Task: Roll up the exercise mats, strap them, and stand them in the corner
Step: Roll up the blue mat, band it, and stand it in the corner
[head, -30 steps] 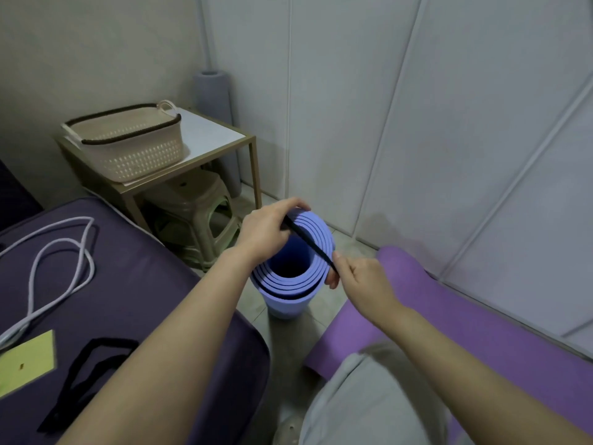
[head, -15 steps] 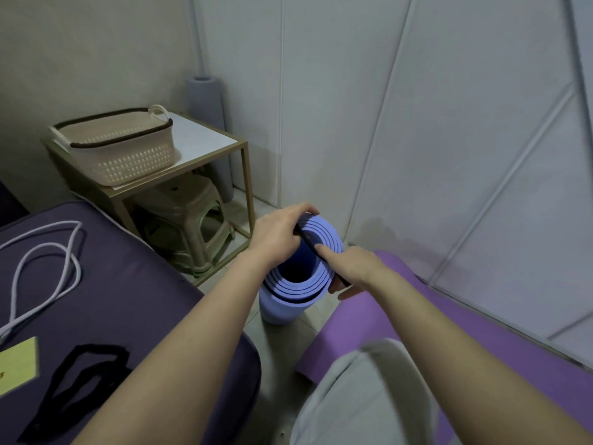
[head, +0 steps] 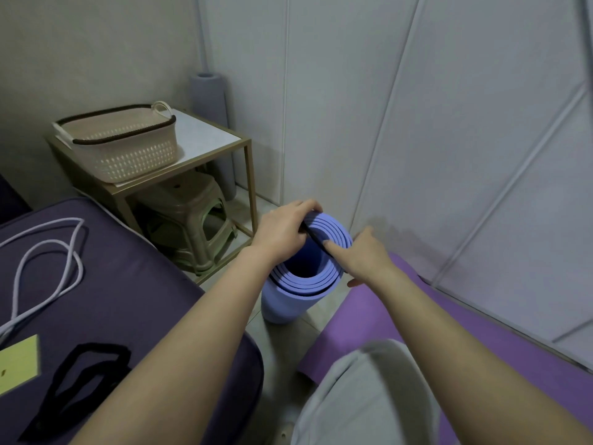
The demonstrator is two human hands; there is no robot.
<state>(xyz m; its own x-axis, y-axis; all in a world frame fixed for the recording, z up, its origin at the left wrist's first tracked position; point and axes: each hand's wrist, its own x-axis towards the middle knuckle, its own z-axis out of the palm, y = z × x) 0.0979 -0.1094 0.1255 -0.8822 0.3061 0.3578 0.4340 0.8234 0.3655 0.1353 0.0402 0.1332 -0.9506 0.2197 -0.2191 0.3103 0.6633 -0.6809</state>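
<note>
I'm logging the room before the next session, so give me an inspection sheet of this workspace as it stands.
Surface: tiled floor, partly covered by a flat purple mat.
Job's things: blue rolled mat upright on the floor, black strap stretched across its top; grey rolled mat upright in the corner; spare black strap on the dark cushion.
Clutter: beige basket on a side table, plastic stool beneath it, yellow card on the cushion.
Hands: left hand and right hand each hold the strap at the roll's rim.
Cables: white cord looped on the cushion.
Surroundings: panelled walls.
</note>
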